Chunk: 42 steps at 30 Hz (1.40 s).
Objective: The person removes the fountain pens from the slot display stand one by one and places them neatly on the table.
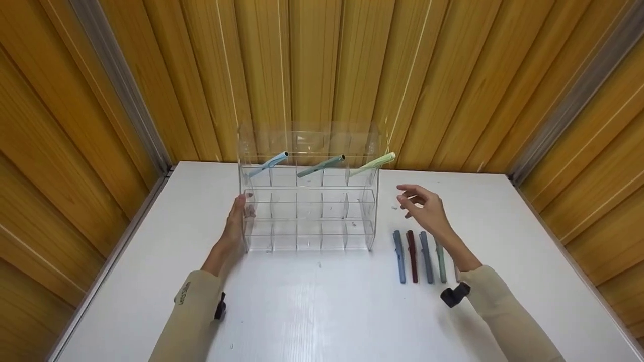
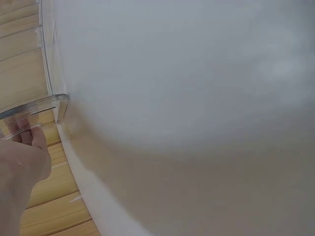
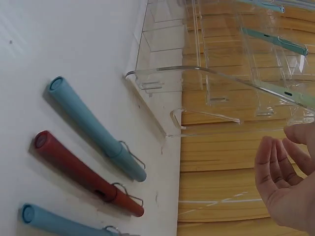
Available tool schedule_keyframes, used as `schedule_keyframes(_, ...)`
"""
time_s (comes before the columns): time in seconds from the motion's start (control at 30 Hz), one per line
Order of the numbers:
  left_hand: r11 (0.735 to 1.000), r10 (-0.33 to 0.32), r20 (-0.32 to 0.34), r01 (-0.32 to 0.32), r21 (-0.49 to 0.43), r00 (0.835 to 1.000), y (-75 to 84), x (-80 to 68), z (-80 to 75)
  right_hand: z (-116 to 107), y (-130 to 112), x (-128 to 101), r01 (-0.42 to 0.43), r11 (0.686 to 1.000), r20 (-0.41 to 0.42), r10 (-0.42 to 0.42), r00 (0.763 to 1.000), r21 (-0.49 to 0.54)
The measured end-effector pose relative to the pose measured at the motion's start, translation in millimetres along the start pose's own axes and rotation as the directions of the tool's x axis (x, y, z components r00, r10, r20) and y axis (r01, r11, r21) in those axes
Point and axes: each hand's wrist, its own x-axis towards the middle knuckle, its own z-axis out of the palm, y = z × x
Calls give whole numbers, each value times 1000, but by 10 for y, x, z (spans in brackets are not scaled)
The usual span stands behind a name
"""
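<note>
A clear acrylic pen rack [image 1: 309, 220] with tiered compartments stands on the white table. In its top tier lean a light blue pen [image 1: 269, 164], a dark green pen [image 1: 321, 166] and a pale green pen [image 1: 373, 164]. My left hand [image 1: 234, 223] grips the rack's left side panel, some fingers showing through the plastic. To the right of the rack, my right hand [image 1: 423, 207] hovers with loosely bent fingers and nothing in them. In the right wrist view, its fingertips [image 3: 266, 147] are near the rack's side edge.
Several capped pens lie in a row right of the rack: a blue pen [image 1: 399, 256], a dark red pen [image 1: 412, 256], a grey-blue pen [image 1: 426, 257], a green pen [image 1: 441, 261], and a pale one partly under the right forearm. Wood-patterned walls [image 1: 312, 60] enclose the table [image 1: 302, 311].
</note>
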Motion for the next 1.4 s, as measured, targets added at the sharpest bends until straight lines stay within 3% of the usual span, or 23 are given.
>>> schedule_keyframes(0.23,997,-33,11,34,-75,999,10,-12,29,203,-204,153,6,993,-67,2,998,119)
schedule_keyframes(0.53,992,-15,14,16,-122,1000,9,-38,18,322,-410,355,91,972,-87,-73,994,217)
schedule_keyframes(0.9,989,-99,-3,98,-111,995,-14,-33,47,431,-479,432,58,951,-79,-35,996,303)
schedule_keyframes(1.4,986,-81,2,80,-144,997,-21,-25,47,523,-503,514,97,920,-117,-57,992,381)
